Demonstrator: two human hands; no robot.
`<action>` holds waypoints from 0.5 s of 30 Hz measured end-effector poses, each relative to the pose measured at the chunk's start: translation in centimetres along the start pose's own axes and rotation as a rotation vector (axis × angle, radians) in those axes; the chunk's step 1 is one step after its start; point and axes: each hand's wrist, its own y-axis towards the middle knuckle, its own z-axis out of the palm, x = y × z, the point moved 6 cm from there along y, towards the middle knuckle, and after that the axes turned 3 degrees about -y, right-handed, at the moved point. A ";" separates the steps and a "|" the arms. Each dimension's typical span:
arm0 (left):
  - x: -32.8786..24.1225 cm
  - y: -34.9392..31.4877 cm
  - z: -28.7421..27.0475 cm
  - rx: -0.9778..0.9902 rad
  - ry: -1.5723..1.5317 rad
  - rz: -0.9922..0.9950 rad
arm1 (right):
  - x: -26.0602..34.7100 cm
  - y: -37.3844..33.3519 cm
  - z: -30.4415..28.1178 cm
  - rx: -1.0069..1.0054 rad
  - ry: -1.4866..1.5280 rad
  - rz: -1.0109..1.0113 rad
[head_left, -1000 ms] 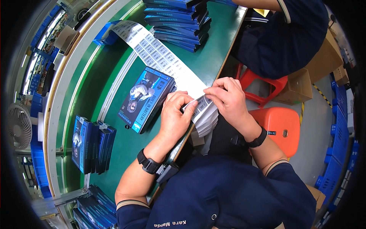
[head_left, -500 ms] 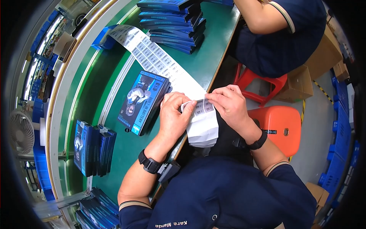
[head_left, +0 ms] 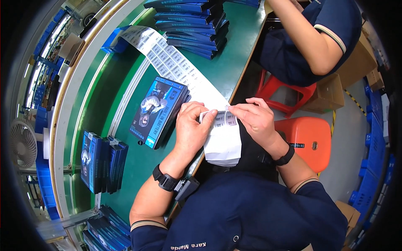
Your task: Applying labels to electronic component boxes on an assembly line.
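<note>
A long white strip of labels (head_left: 169,62) runs from the far side of the table over its edge, and its folded lower end (head_left: 224,144) hangs down in front of me. My left hand (head_left: 193,125) is closed on the strip's left side, the thumb lying flat on top near some printed labels. At the right edge of the strip, my right hand (head_left: 256,119) pinches a corner between thumb and forefinger. Whether a single label is lifted there is too small to tell. Just left of my left hand lies a stack of blue boxes (head_left: 157,111).
A tall stack of blue boxes (head_left: 188,33) stands at the far end of the green table (head_left: 144,171). More boxes (head_left: 102,163) stand at the left. A co-worker's arm (head_left: 307,39) is at upper right. Red stools (head_left: 307,136) and cartons (head_left: 322,94) occupy the floor.
My right hand has shifted slightly right and its fingers have bent down a little, still at the strip's edge. The folded end hangs flatter. The co-worker's arm has moved.
</note>
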 end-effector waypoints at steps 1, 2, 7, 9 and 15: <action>0.0 0.0 0.0 0.009 -0.007 -0.007 | 0.0 0.0 0.0 0.003 -0.003 -0.001; 0.1 0.0 0.0 0.017 -0.015 -0.015 | 0.0 0.1 0.1 0.006 -0.006 -0.003; 0.2 0.1 -0.1 -0.013 -0.071 -0.003 | 0.2 0.4 0.2 -0.013 -0.015 -0.015; 0.2 0.1 -0.1 -0.035 -0.090 0.010 | 0.2 0.3 0.2 -0.012 -0.014 -0.021; 0.3 0.0 -0.1 -0.028 -0.093 0.016 | 0.5 0.3 0.0 -0.022 -0.004 -0.031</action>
